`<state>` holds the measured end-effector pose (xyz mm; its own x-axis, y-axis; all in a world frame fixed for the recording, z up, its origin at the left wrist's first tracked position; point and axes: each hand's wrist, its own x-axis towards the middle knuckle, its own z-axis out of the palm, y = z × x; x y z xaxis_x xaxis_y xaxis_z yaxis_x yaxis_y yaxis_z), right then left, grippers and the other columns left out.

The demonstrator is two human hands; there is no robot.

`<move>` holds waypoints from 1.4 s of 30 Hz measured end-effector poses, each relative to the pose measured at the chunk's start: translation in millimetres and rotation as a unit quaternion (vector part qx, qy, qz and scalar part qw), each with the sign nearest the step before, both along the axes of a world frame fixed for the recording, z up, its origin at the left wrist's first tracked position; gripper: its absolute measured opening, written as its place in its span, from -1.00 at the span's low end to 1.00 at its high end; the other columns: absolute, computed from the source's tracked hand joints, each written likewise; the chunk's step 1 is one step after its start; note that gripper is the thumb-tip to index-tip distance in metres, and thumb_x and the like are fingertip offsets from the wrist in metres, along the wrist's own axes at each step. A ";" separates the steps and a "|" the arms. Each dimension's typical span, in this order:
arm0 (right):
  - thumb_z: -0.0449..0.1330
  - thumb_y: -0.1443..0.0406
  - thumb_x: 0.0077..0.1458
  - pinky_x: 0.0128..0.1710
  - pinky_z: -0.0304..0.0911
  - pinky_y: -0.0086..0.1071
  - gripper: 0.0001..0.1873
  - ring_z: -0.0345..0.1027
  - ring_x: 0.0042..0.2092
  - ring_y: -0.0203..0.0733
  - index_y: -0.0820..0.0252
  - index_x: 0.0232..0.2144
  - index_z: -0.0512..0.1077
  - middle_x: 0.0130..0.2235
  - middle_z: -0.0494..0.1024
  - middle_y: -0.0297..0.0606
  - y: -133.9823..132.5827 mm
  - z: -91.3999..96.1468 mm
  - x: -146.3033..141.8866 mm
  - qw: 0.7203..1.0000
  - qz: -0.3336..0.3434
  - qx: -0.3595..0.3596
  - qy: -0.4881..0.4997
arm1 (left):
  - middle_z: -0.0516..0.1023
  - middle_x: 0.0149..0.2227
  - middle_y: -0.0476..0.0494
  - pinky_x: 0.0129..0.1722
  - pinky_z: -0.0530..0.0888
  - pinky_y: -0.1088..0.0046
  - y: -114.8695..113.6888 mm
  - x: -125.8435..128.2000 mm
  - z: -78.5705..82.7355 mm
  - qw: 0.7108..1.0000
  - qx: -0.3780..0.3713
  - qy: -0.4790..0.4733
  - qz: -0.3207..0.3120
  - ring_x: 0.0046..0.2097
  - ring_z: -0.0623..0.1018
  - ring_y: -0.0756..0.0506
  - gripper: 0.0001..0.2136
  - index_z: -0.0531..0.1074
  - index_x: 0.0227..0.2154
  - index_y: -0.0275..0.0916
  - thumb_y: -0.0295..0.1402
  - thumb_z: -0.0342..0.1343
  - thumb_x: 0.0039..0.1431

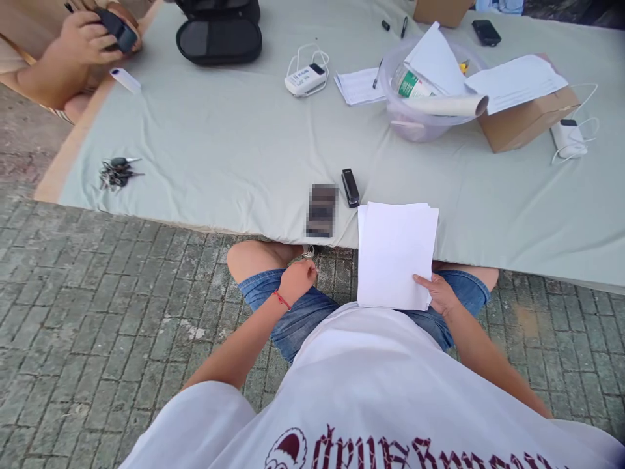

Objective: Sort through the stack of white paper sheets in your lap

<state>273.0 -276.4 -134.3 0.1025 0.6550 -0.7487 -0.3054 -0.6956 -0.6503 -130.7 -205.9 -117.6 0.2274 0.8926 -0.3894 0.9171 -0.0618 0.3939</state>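
A small stack of white paper sheets (398, 254) leans over the front edge of the table, its lower end near my lap. My right hand (438, 293) grips the stack at its lower right edge, thumb on top and fingers underneath. My left hand (299, 279), with a red string on the wrist, hangs above my left thigh; its fingers are curled in and nothing shows in them. Just beyond the sheets lies a black stapler (350, 188). Beside it, a blurred-out dark rectangular object (322, 210) rests near the table edge.
On the cloth-covered table (219, 150) are keys (118, 173), a white corded device (306, 79), a black case (219, 40) and a plastic basin (415, 130) holding papers and a bottle. A cardboard box (532, 120) stands right of it. Another person's hands (88, 42) hold a dark device.
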 end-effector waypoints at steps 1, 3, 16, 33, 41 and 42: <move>0.50 0.24 -0.15 -0.06 0.52 -0.21 -0.54 0.58 -0.11 0.00 0.17 -0.14 0.55 -0.10 0.65 -0.17 0.0 1.2 -0.7 1.000 -0.003 -0.001 0.000 | 0.55 -0.32 -0.18 -0.25 0.44 0.33 4.3 -2.0 2.3 0.997 0.032 -0.029 0.061 -0.26 0.53 -0.15 -0.81 0.47 -0.26 -0.22 -0.31 -0.02 0.24; 0.49 0.24 -0.14 -0.05 0.52 -0.21 -0.55 0.58 -0.11 0.00 0.17 -0.14 0.55 -0.10 0.65 -0.16 0.0 5.1 -1.2 1.000 -0.006 -0.002 0.000 | 0.52 -0.26 -0.20 -0.20 0.47 0.32 17.5 -4.4 6.6 0.979 0.112 -0.063 0.158 -0.27 0.53 -0.14 -0.75 0.44 -0.13 -0.26 -0.30 -0.05 0.24; 0.50 0.25 -0.17 -0.19 0.57 -0.31 -0.53 0.58 -0.13 -0.04 0.11 -0.14 0.55 -0.05 0.63 -0.21 34.2 40.4 39.9 0.994 -0.059 0.040 -0.085 | 0.42 -0.08 -0.32 0.03 0.45 0.20 76.6 22.3 0.6 0.974 0.177 -0.051 0.131 0.01 0.44 -0.26 -0.54 0.45 0.04 -0.32 -0.57 -0.07 0.06; 0.51 0.29 -0.24 -0.39 0.53 -0.34 -0.58 0.57 -0.32 -0.09 0.26 -0.25 0.56 -0.21 0.67 -0.10 135.7 34.1 52.0 0.989 -0.011 0.023 -0.148 | 0.48 -0.10 -0.37 -0.01 0.39 0.07 178.0 -33.3 -10.3 0.926 0.215 0.025 0.308 -0.01 0.48 -0.33 -0.67 0.47 -0.12 -0.29 -0.42 -0.19 0.26; 0.48 0.22 -0.16 -0.33 0.51 -0.39 -0.58 0.56 -0.25 -0.11 0.19 -0.19 0.56 -0.15 0.66 -0.18 122.2 27.1 47.7 0.977 -0.016 0.043 -0.208 | 0.48 -0.09 -0.36 -0.08 0.44 0.10 174.5 -24.3 -8.2 0.930 0.212 0.124 0.274 0.00 0.46 -0.32 -0.71 0.41 -0.11 -0.26 -0.42 -0.17 0.24; 0.48 0.22 -0.16 -0.33 0.51 -0.39 -0.58 0.56 -0.25 -0.11 0.21 -0.19 0.56 -0.15 0.66 -0.17 122.4 27.1 47.1 0.977 -0.018 0.041 -0.209 | 0.48 -0.09 -0.36 -0.08 0.45 0.11 175.1 -24.1 -8.3 0.930 0.209 0.132 0.273 0.00 0.46 -0.32 -0.72 0.41 -0.11 -0.26 -0.42 -0.16 0.23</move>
<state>320.1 -154.0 -107.2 0.4125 0.7011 -0.5816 -0.0253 -0.6294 -0.7766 -154.8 -30.7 -125.9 -0.3579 0.9329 0.0393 0.9180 0.3439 0.1974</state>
